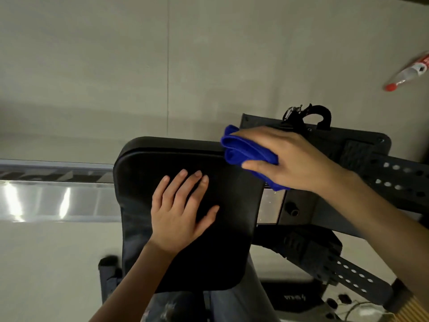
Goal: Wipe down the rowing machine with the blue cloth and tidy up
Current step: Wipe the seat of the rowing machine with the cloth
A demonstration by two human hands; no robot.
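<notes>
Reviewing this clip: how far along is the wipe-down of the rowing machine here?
Done: nothing can be confirmed; no surface shows as wiped. In hand: the right hand grips the blue cloth at the far edge of the black seat, while the left hand rests flat on the seat. Left, probably: the silver rail, the footrests, and tidying, since a red-tipped bottle lies on the floor.
</notes>
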